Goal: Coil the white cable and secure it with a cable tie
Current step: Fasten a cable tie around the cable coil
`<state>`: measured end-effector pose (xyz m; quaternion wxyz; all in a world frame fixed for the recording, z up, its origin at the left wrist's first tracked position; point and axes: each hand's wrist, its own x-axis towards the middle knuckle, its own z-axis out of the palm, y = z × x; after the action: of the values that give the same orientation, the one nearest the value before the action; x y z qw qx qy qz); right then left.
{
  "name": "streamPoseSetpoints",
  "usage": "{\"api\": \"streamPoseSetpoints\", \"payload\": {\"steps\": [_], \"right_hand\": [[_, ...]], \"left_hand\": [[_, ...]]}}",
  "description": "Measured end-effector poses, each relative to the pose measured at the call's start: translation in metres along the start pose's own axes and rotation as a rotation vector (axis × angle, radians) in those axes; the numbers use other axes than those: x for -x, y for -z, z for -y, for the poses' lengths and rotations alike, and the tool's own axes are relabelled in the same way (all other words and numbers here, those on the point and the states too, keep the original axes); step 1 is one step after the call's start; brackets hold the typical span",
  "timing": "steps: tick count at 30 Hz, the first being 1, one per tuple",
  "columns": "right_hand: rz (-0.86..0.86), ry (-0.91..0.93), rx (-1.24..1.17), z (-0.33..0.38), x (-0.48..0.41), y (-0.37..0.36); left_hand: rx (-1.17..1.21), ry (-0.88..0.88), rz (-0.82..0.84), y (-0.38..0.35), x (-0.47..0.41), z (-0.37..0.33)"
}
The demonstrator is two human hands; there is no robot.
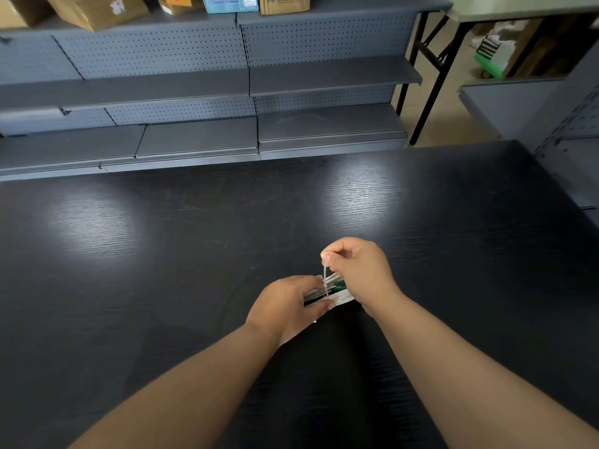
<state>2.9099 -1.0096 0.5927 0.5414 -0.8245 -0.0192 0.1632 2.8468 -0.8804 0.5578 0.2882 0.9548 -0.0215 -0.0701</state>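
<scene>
Dark worktop point(162, 254), shelving behind: right hand point(356, 270) fingers point(328, 257) pinch the cable tie point(325, 283) tail, left hand point(285, 306) grips the coiled white cable point(338, 295) between both hands; risk: skewed pull slides tie off bundle, loops spill.

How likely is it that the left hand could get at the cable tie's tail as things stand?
Probably not freely: the left hand grips the coiled white cable, and the right hand pinches the cable tie tail just above it. Nothing else stands between them.
</scene>
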Motion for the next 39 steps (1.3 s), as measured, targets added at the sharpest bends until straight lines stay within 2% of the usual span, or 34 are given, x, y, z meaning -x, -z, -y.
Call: {"api": "streamPoseSetpoints", "payload": {"steps": [20, 28, 34, 39], "right_hand": [[-0.057, 0.065, -0.111, 0.020, -0.004, 0.002], [-0.014, -0.045, -0.102, 0.009, -0.003, 0.001], [0.119, -0.042, 0.154, 0.002, 0.002, -0.004], [0.106, 0.034, 0.294, 0.002, 0.001, -0.004]], "left_hand": [[0.008, -0.069, 0.038, 0.000, -0.002, 0.004], [-0.202, -0.189, 0.011, 0.014, -0.004, 0.008], [-0.132, -0.142, -0.012, 0.015, -0.005, 0.016], [-0.053, -0.142, -0.043, 0.010, -0.001, 0.022]]}}
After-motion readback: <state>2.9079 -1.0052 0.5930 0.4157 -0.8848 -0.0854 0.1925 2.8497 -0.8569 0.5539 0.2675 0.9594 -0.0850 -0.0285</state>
